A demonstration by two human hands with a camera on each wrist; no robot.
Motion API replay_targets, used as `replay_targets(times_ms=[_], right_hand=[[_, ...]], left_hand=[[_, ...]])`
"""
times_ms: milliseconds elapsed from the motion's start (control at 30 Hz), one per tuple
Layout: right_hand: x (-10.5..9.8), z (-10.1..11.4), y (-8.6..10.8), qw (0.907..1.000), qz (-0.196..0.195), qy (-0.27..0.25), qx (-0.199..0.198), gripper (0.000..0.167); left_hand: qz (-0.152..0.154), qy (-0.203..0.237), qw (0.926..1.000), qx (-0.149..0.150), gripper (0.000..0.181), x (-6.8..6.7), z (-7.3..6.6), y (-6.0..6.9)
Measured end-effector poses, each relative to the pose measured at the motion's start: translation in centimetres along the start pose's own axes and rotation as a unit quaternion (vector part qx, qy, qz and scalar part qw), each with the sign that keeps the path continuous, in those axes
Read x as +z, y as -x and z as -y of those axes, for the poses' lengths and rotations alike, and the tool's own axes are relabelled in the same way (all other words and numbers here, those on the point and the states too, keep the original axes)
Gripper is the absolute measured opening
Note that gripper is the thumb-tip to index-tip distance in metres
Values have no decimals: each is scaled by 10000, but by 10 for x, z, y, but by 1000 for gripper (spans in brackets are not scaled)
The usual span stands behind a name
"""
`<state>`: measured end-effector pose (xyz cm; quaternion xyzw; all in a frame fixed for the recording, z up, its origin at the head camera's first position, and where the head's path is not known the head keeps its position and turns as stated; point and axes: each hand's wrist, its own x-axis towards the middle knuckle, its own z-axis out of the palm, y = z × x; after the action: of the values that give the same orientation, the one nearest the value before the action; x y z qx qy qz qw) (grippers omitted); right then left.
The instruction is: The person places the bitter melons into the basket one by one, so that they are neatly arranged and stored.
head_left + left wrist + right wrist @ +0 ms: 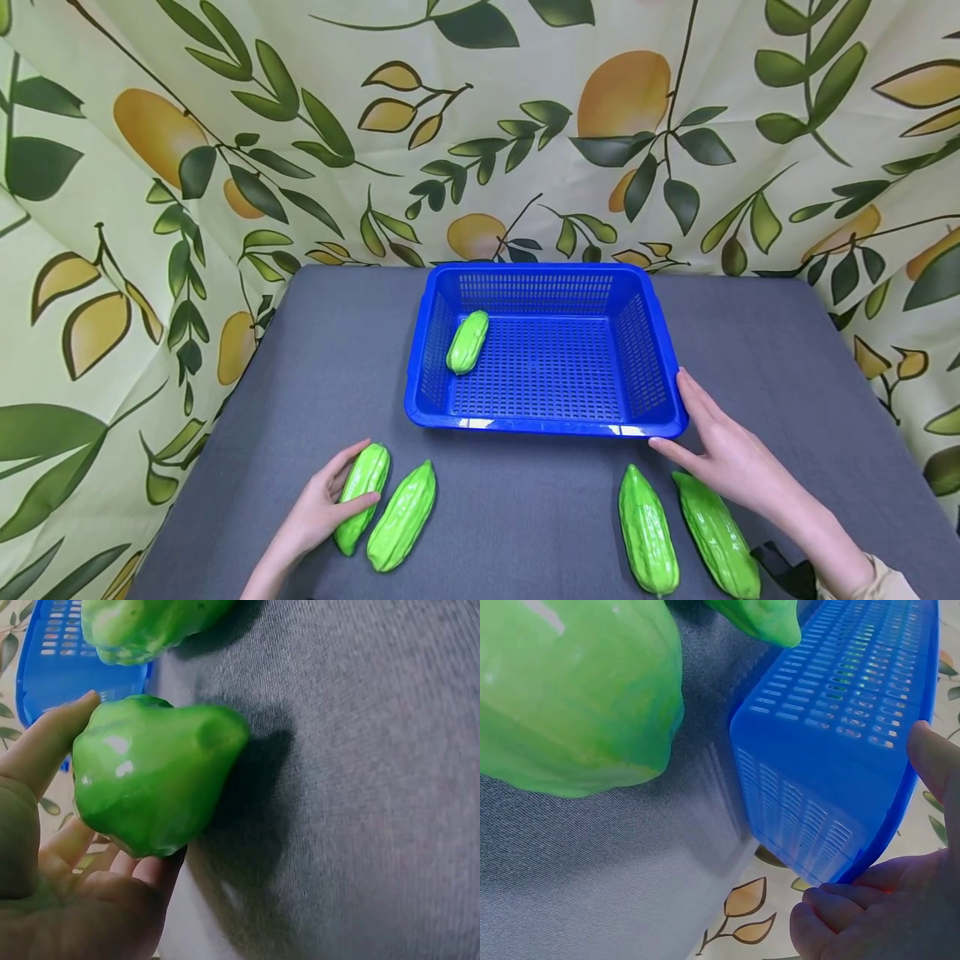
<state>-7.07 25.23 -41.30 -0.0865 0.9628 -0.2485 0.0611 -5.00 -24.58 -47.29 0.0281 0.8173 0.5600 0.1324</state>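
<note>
In the head view the left hand (318, 508) grips a green ridged vegetable (364, 492), thumb on one side and fingers on the other. The left wrist view shows that vegetable (154, 776) between the thumb and fingers, with its shadow on the cloth. Just right of it lies a second one (402, 518). The right hand (738, 462) holds the near right corner of the blue basket (536, 423), thumb at the front rim, fingers along the side. One green vegetable (468, 342) lies inside the basket at its left.
Two more green vegetables, one (648, 533) left of the other (718, 537), lie in front of the basket at the right, near the right forearm. Grey cloth (525, 517) covers the table. Behind it and at the sides hangs a leaf-and-fruit patterned curtain (525, 75).
</note>
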Motion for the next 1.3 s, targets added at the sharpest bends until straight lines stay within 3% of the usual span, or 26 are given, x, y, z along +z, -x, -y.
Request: replay_targets(times_ms=[133,267,400,667,1067,1300], right_hand=[[0,0,0,10000,-7,-4,-11,98],[0,-1,1,10000,-47,-22,-57,98],[1,-1,1,10000,-52,-35,-29,98],[2,-1,1,10000,-37,-36,17,98],[0,0,0,10000,3,34,32,99],[1,0,0,10000,38,-25,62,99]], left_hand=[[-148,57,9999,-6,73,-4,-3,-2],[-298,67,9995,43,75,-15,-15,-4],[-309,76,9995,-13,76,-25,-26,-5],[-314,132,9994,-84,77,-30,-32,-6],[-428,-24,9975,562,72,-46,-57,-13],[-259,67,9980,578,72,-46,-66,-22]])
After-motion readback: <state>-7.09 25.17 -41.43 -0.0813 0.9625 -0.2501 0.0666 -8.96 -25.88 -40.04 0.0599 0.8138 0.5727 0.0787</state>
